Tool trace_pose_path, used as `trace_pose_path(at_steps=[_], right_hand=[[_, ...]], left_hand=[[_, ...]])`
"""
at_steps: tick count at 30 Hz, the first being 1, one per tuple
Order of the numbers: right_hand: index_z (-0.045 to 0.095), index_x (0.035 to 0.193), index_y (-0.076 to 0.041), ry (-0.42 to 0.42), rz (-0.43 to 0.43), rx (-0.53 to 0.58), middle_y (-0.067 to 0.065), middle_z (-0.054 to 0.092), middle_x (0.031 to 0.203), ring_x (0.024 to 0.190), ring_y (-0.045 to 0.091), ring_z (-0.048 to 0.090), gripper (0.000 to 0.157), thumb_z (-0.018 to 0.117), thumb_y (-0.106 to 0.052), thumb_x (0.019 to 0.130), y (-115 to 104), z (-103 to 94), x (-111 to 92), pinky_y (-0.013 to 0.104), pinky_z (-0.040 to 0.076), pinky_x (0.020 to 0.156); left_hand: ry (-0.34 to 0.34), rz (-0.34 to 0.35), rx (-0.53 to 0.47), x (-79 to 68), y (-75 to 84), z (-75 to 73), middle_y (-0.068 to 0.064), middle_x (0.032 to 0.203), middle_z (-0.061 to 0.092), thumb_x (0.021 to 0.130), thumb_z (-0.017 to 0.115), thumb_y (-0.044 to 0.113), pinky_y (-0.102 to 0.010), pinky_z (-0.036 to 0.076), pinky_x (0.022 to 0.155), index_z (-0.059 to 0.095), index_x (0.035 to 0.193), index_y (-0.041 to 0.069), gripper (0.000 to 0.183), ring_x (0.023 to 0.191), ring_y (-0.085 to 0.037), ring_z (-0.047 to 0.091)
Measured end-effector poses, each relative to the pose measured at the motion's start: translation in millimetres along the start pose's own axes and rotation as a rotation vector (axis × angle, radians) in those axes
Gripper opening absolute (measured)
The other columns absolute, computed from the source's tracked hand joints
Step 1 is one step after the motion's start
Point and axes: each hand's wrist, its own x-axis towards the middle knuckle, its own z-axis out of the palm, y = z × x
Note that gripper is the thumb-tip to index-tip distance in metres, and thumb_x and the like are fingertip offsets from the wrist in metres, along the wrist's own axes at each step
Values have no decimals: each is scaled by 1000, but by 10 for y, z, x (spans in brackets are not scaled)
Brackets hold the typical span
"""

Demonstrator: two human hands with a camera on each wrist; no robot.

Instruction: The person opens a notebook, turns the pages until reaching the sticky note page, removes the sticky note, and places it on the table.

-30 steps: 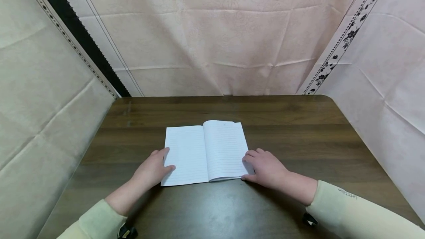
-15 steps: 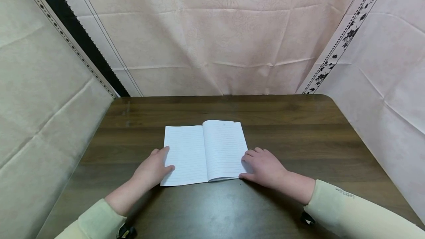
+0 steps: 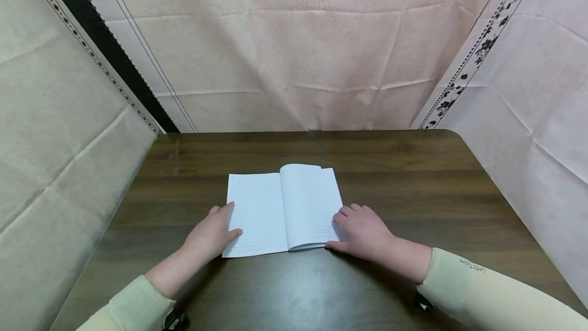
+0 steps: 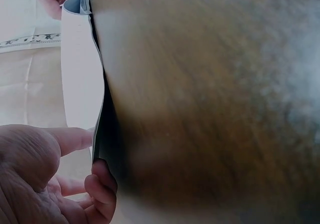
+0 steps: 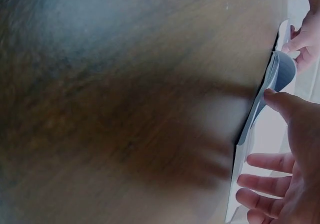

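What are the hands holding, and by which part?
The left hand pinches the open, rectangular white paper notebook by its left edge. The right hand touches its right pages; whether it grips them is unclear.

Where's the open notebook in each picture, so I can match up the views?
Head: the notebook lies just below centre on the table, between the left hand and the right hand.
Left wrist: notebook at upper left, seen nearly edge-on, reaching down to the left hand.
Right wrist: notebook along the right side, also nearly edge-on, partly behind the right hand.
Shared landmark: the left hand, at the notebook's edge in all three.
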Motion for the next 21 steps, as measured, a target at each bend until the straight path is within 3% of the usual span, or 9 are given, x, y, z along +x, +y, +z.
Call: trace_pose_path(at_steps=[7,13,16,19,21], right_hand=[[64,87,-22,16,-41,-20,-6,58,90,79,15,48,45,58,-65,76,22,21,-2,34,39,75],[60,77,-23,105,-241,-81,-8,57,80,71,14,46,26,59,-49,82,75,38,0,30,37,64],[64,85,-21,101,-295,-97,-6,59,89,77,14,50,25,59,-46,84,104,37,17,32,41,68],[66,105,-15,61,-313,-77,0,61,113,98,17,57,40,57,-48,85,114,29,32,36,46,81],[61,119,-11,45,-325,-45,4,55,129,113,18,54,51,56,-49,86,108,20,42,38,44,90]], left_hand=[[3,10,-5,-12,-6,-11,-28,136,37,84,67,32,-51,41,91,29,143,0,77,121,-37,44],[-1,7,-7,-8,-9,-9,-28,136,37,83,67,32,-51,41,91,29,143,1,77,121,-37,45],[-2,2,-6,-5,-8,-8,-28,136,37,83,68,33,-51,41,91,29,143,1,78,120,-37,45],[-1,-2,-6,-4,-7,-7,-28,136,37,83,68,33,-51,41,91,28,143,1,78,120,-37,45],[2,-2,-9,-8,-6,-11,-28,137,37,83,68,32,-51,41,92,28,143,2,78,120,-36,46]])
